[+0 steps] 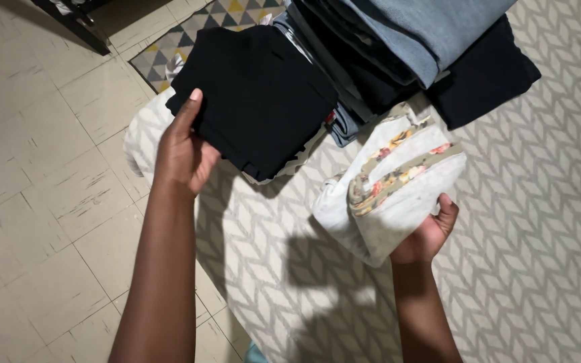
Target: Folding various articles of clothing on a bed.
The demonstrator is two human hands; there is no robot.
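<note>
Holding a folded black garment (pixel 257 94) by its left edge, the left hand (pixel 183 151) has its grip closed on the cloth, at the left end of the patterned bed cover (pixel 526 222). Right of it, the right hand (pixel 428 235) grips a folded white garment with floral trim (pixel 391 181) from below, near a far stack of folded jeans (pixel 398 40)

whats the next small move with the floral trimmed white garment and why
Probably set the white garment with floral trim, held in the right hand, down on the patterned cover beside the piles. It looks bunched up, and the left hand is gripping the folded black stack.
</note>
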